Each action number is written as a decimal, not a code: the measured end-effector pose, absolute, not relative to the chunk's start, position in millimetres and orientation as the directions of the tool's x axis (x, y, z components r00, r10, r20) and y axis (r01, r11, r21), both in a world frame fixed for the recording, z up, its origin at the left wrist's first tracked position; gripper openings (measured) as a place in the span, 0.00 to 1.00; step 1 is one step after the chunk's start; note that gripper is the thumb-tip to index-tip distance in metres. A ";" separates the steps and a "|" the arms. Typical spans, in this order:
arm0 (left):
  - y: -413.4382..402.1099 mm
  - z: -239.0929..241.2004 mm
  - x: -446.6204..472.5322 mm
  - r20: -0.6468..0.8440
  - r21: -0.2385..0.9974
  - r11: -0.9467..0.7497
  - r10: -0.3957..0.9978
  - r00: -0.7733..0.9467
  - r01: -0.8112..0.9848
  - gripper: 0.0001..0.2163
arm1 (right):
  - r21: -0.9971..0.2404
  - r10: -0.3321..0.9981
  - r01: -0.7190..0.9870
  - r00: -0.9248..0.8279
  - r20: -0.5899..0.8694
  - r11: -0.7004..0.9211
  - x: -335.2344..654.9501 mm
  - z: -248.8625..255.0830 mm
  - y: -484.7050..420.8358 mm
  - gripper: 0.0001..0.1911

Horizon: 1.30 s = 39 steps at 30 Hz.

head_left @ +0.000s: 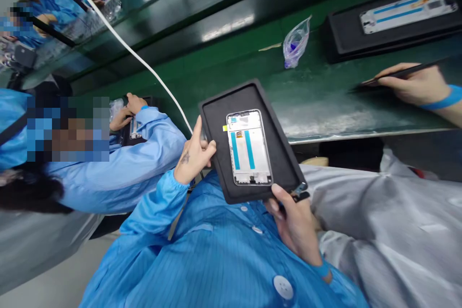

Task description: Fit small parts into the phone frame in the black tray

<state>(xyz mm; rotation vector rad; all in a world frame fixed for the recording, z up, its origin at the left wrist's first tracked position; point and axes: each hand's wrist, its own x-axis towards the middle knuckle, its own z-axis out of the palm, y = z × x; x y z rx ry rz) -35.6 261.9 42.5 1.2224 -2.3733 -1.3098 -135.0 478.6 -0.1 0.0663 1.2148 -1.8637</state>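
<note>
Along the far side of the green tabletop lie a clear plastic bag with something purple inside and, to its right, a second black tray carrying another phone frame. In front of that tray, a co-worker's hand holds a thin dark tool. A white cable slants down from the upper left towards the person's left hand. At the left, a co-worker in a blue sleeve bends over a partly covered phone frame.

The black tray in the person's hands is tilted over the lap, by the tabletop's near edge. In it lies a silver phone frame, with two long blue strips down its face, a smaller blue patch near the top and a yellow tab sticking out at its left side. The left hand's grip is closed on the tray's side; the right hand pinches its lower edge, thumb beside the frame's corner. A small piece there is too blurred to name.

Counted: one held tray, three phone frames in view, one bag, one cable.
</note>
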 end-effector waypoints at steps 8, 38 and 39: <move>287.7 85.6 -38.7 0.115 0.767 0.529 -0.670 -0.733 -0.363 0.16 | -0.732 -0.662 0.674 -0.594 -0.456 -0.101 -144.0 50.4 505.4 0.20; 290.0 87.3 -42.7 0.071 0.862 0.405 -0.695 -0.716 -0.307 0.13 | -0.781 -0.615 0.596 -0.691 -0.379 -0.188 -137.7 83.7 500.7 0.20; 289.2 87.9 -42.9 0.073 0.863 0.403 -0.695 -0.715 -0.304 0.13 | -0.783 -0.613 0.590 -0.698 -0.370 -0.200 -137.8 83.2 499.7 0.20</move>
